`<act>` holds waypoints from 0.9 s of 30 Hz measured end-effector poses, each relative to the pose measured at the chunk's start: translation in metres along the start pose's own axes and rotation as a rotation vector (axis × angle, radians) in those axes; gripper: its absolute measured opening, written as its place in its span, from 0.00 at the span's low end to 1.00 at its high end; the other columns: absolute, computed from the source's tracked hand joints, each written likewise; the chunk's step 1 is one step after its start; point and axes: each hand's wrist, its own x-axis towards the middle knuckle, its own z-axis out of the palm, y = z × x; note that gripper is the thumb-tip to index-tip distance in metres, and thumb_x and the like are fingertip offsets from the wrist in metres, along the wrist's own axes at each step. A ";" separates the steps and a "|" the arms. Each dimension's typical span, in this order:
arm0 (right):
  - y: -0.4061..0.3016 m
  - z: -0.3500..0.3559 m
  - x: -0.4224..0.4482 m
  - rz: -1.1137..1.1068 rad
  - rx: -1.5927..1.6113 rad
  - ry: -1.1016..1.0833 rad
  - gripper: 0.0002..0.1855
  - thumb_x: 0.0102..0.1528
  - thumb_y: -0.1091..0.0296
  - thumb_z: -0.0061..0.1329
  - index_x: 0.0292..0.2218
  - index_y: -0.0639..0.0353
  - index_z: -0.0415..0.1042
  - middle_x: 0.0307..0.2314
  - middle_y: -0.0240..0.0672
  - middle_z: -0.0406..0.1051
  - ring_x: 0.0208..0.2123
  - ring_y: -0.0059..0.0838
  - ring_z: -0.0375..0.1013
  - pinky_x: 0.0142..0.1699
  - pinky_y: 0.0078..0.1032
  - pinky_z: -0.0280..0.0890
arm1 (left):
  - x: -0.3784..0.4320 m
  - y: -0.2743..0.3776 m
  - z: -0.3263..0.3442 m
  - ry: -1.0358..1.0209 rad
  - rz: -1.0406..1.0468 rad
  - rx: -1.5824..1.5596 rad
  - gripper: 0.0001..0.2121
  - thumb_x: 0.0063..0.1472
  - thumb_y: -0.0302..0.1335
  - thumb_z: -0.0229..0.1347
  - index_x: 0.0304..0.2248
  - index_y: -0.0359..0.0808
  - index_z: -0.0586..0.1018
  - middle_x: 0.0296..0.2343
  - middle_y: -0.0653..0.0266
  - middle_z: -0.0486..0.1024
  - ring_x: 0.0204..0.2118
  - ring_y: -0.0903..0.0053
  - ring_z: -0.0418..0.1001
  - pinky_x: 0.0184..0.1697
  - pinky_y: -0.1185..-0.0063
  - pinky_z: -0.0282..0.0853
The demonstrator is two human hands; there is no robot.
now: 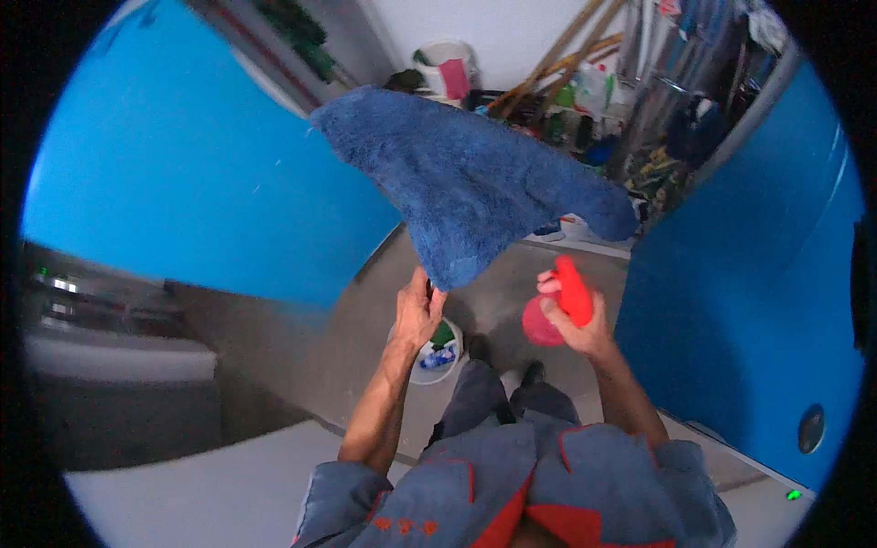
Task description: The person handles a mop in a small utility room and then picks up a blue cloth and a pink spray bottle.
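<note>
My left hand [418, 312] pinches the lower corner of a blue terry cloth [473, 185], which spreads out in the air above and to both sides of it. In my right hand [586, 329] is a spray bottle with a red trigger head [574, 291] and a pinkish-red body [541, 322]; my fingers wrap around its neck. Below my left hand a white bucket [414, 373] stands on the floor by my feet, holding a blue-and-white bottle [437, 357] and something green [443, 335]. My left wrist partly hides the bucket.
Blue door panels stand at left [205, 164] and right [712, 294]. Between them is a storage space with a white bucket [445, 61] bearing a pink cloth [454, 79], wooden poles [562, 51], metal poles, bottles and clutter. A pale bench-like block [123, 370] lies at far left.
</note>
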 end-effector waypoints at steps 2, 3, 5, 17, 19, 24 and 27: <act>-0.016 0.030 -0.004 -0.008 -0.023 -0.112 0.12 0.51 0.77 0.54 0.39 0.63 0.75 0.47 0.41 0.71 0.47 0.33 0.72 0.53 0.34 0.66 | -0.030 0.000 -0.006 0.086 -0.018 -0.062 0.17 0.65 0.34 0.51 0.50 0.37 0.68 0.25 0.54 0.75 0.26 0.63 0.73 0.33 0.68 0.70; -0.026 0.047 -0.007 0.048 0.111 -0.149 0.12 0.50 0.76 0.55 0.39 0.63 0.76 0.49 0.42 0.69 0.48 0.34 0.72 0.53 0.34 0.66 | -0.044 0.001 -0.010 0.125 -0.030 -0.084 0.18 0.65 0.33 0.51 0.52 0.38 0.67 0.26 0.54 0.76 0.27 0.63 0.74 0.34 0.69 0.70; -0.022 0.080 -0.020 0.045 0.148 -0.272 0.14 0.49 0.73 0.56 0.40 0.62 0.77 0.54 0.45 0.63 0.51 0.39 0.70 0.55 0.35 0.65 | -0.072 -0.034 0.000 0.209 0.004 -0.105 0.20 0.64 0.31 0.53 0.54 0.40 0.67 0.30 0.54 0.77 0.31 0.64 0.75 0.37 0.70 0.70; -0.042 0.251 -0.065 -0.078 -0.043 -0.764 0.17 0.48 0.64 0.56 0.41 0.60 0.77 0.30 0.41 0.77 0.33 0.37 0.76 0.44 0.32 0.68 | -0.210 -0.122 -0.035 0.243 -0.023 -0.269 0.11 0.63 0.29 0.51 0.44 0.36 0.75 0.34 0.50 0.78 0.38 0.52 0.76 0.40 0.64 0.69; -0.043 0.282 -0.073 -0.031 -0.105 -0.756 0.19 0.49 0.64 0.55 0.42 0.61 0.77 0.31 0.43 0.77 0.34 0.36 0.77 0.43 0.32 0.69 | -0.224 -0.142 -0.052 0.175 -0.086 -0.242 0.12 0.62 0.28 0.50 0.45 0.35 0.75 0.35 0.48 0.77 0.39 0.48 0.75 0.41 0.62 0.69; -0.048 0.327 -0.093 0.104 -0.241 -0.714 0.19 0.49 0.62 0.55 0.41 0.61 0.77 0.29 0.47 0.76 0.32 0.40 0.77 0.40 0.33 0.69 | -0.240 -0.176 -0.095 0.049 -0.118 0.150 0.10 0.60 0.29 0.55 0.39 0.33 0.77 0.30 0.49 0.77 0.35 0.46 0.73 0.36 0.63 0.69; -0.025 0.329 -0.080 0.132 -0.344 -0.704 0.17 0.49 0.61 0.54 0.38 0.63 0.77 0.28 0.49 0.75 0.31 0.45 0.77 0.39 0.35 0.68 | -0.258 -0.154 -0.126 0.331 0.077 0.212 0.09 0.60 0.27 0.56 0.39 0.32 0.79 0.33 0.50 0.78 0.37 0.48 0.74 0.38 0.64 0.71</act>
